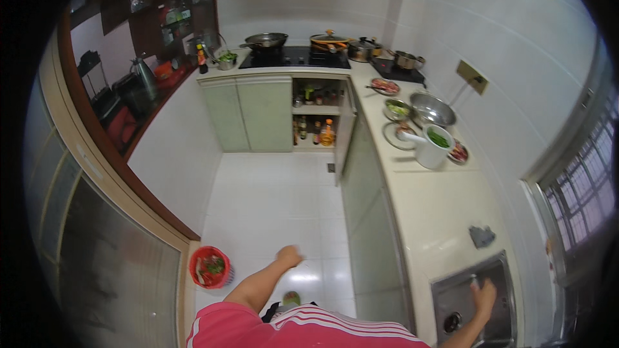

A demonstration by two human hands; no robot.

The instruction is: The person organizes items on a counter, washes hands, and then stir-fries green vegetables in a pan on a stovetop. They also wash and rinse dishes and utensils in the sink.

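Over the steel sink (508, 295) in the right-hand counter is my right hand (485, 296). Its thumb and fingers are at a small grey-white piece (474, 280), perhaps part of a faucet; whether they grip it is unclear. The round drain (453, 322) shows in the basin below. A crumpled grey cloth (481, 236) lies on the counter just beyond the sink. My left hand (289, 256) hangs in front of me above the white tiled floor, blurred, with no object visible in it. Nearest to that hand, a red basket-like bin (231, 270) with scraps inside stands on the floor.
Farther along the counter (425, 203) are a white handled pot (430, 154) with cut greens, a steel basin (433, 110), a bowl (396, 109) and a meat plate (385, 86). Pans sit on the black cooktop (295, 60). A cabinet door (345, 130) juts open over the floor.
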